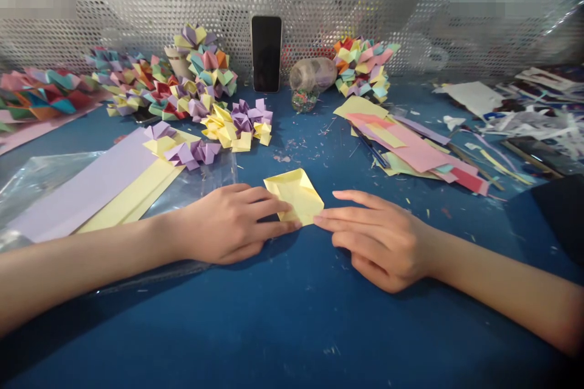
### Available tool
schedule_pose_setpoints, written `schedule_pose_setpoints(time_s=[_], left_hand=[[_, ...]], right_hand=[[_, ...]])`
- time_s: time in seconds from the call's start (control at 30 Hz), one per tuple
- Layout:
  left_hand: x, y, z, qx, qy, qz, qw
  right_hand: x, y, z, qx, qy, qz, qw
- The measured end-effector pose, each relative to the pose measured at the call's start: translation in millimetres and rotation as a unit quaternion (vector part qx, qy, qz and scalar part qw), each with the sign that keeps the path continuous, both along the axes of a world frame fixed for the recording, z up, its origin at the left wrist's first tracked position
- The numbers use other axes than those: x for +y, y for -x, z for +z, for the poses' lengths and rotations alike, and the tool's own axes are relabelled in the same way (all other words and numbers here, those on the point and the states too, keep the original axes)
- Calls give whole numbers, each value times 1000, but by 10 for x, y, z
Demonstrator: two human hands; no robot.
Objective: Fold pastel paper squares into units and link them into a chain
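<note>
A small folded piece of yellow paper [296, 193] lies flat on the blue table [292, 316], just ahead of me. My left hand [230, 223] rests palm down at its left side, with two fingers stretched out and pressing on the paper's near left edge. My right hand [376, 237] lies flat on the right, fingers extended, and its fingertips touch the paper's near right corner. Neither hand lifts the paper.
Yellow and purple folded pieces [237, 124] and long paper strips [104, 185] on clear plastic lie to the left. Multicoloured folded chains [150, 82] line the back. A phone [266, 53], a jar [310, 80], pink and yellow sheets [410, 149] and scraps [533, 115] stand at the right.
</note>
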State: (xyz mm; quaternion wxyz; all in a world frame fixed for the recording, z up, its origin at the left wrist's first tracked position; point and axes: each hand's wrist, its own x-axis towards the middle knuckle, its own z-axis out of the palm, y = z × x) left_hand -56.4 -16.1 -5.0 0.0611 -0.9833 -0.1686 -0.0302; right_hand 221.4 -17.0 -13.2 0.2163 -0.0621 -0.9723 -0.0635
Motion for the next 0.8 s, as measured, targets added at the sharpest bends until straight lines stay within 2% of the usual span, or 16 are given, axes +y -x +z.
schedule_pose_setpoints(time_s=[0.37,0.53,0.8], left_hand=[[6,-2,-3,-9,-7,-3,1000],[2,-2,-1,-14,-6,-7,1000],[0,0,-7,-25,-9,-8,1000]], right_hand=[[-11,-4,16,-1,3,11,1000],[-20,29,51,-34,42,-7,999],[-5,50,59,8,83,-38,996]])
